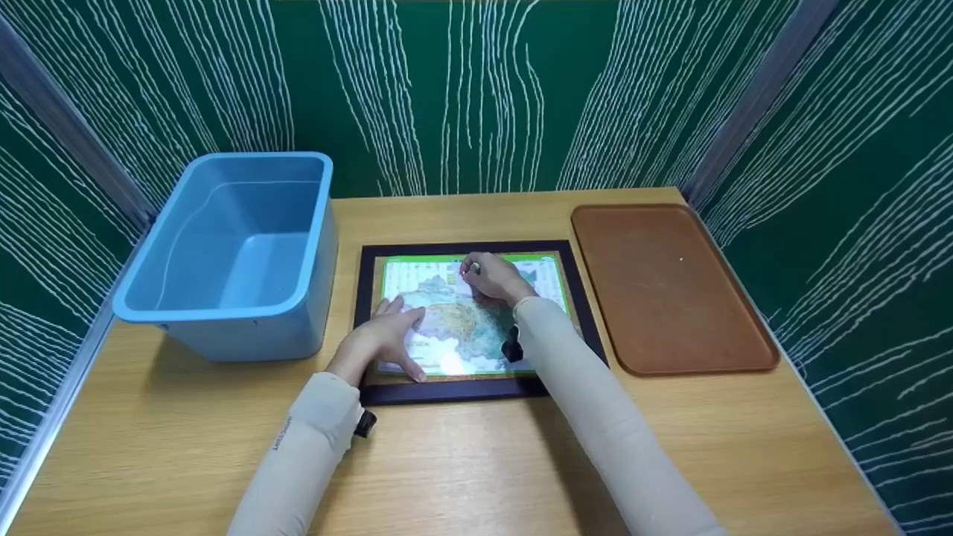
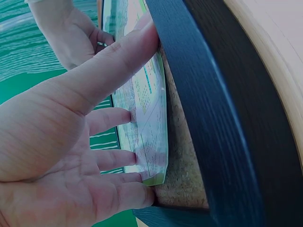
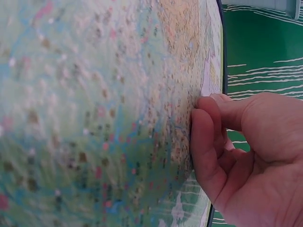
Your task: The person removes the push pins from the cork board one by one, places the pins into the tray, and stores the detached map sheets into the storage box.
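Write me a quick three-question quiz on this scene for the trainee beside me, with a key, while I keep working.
1. Choose one: which hand is nearer the top edge of the map in the head view?
a) the left hand
b) the right hand
c) both equally

2. True or false: in the head view, the brown tray lies between the blue bin and the dark frame.

3. Fill in one word: the left hand's fingers are ____ apart over the map, not curled into a fist.

Key: 1. b. 2. False; the tray lies to the right of the frame. 3. spread.
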`<action>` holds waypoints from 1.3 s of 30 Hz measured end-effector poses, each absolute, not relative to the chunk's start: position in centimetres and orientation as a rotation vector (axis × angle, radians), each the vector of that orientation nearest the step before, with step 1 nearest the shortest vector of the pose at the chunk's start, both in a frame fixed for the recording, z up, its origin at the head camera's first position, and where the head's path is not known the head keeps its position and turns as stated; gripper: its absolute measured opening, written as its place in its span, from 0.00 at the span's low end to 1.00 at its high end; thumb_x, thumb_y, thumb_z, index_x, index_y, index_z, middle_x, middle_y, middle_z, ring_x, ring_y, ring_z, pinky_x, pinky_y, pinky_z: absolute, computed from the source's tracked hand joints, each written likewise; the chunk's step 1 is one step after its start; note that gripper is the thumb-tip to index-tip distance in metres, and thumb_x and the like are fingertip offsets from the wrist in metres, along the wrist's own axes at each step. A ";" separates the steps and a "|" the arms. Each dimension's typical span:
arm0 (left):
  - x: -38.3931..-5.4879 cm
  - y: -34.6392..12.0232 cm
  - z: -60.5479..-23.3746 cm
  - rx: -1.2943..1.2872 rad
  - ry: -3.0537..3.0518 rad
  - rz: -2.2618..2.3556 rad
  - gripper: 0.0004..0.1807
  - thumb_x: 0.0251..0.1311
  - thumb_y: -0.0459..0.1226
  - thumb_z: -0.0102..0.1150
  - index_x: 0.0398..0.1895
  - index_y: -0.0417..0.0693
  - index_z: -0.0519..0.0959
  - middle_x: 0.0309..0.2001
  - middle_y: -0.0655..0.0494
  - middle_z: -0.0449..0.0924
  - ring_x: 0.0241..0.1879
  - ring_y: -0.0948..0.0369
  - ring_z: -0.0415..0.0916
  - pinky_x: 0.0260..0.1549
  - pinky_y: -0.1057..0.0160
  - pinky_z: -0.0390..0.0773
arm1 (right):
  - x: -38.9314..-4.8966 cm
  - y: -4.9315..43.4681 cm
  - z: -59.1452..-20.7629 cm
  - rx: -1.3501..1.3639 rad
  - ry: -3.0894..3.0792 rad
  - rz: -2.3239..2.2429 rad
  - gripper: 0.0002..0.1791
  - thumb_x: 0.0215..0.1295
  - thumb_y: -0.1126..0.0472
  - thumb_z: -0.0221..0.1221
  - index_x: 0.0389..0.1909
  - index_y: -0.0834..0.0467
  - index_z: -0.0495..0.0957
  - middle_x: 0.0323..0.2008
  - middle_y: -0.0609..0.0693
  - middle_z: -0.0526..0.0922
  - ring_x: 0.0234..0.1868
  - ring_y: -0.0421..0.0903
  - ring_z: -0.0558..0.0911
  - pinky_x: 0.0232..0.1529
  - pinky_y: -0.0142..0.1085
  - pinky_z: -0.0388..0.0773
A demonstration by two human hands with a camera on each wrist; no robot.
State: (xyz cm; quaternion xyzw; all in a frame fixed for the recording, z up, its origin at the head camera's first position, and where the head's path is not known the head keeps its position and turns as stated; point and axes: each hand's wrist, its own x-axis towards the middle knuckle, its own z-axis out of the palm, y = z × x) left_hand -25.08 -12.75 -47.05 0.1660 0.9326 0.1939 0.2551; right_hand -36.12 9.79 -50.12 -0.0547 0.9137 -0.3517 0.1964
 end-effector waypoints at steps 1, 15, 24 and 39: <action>-25.1 -12.7 -47.1 0.454 2.533 0.525 0.61 0.42 0.50 0.83 0.79 0.46 0.59 0.80 0.34 0.36 0.78 0.36 0.29 0.70 0.32 0.44 | -36.1 9.8 -50.2 -0.155 2.557 -0.990 0.06 0.79 0.54 0.53 0.47 0.49 0.77 0.30 0.52 0.81 0.25 0.48 0.78 0.25 0.38 0.73; -24.9 -12.7 -47.0 0.440 2.525 0.533 0.62 0.42 0.51 0.83 0.80 0.47 0.58 0.80 0.35 0.36 0.78 0.37 0.28 0.71 0.32 0.43 | -35.6 10.2 -50.3 -0.069 2.488 -1.178 0.08 0.74 0.53 0.59 0.43 0.55 0.77 0.29 0.52 0.82 0.24 0.45 0.77 0.24 0.36 0.75; -25.1 -12.8 -47.2 0.449 2.512 0.520 0.62 0.43 0.50 0.83 0.80 0.46 0.56 0.80 0.34 0.35 0.78 0.35 0.28 0.70 0.32 0.44 | -35.7 9.8 -50.1 -0.099 2.554 -1.112 0.08 0.73 0.55 0.60 0.40 0.56 0.80 0.29 0.51 0.84 0.26 0.45 0.79 0.27 0.37 0.76; -25.0 -12.5 -47.1 0.385 2.488 0.551 0.63 0.45 0.48 0.82 0.82 0.51 0.52 0.81 0.38 0.29 0.78 0.38 0.22 0.70 0.31 0.45 | -35.5 9.2 -50.0 -0.127 2.585 -1.027 0.07 0.76 0.55 0.55 0.47 0.52 0.78 0.37 0.52 0.83 0.34 0.49 0.80 0.32 0.39 0.77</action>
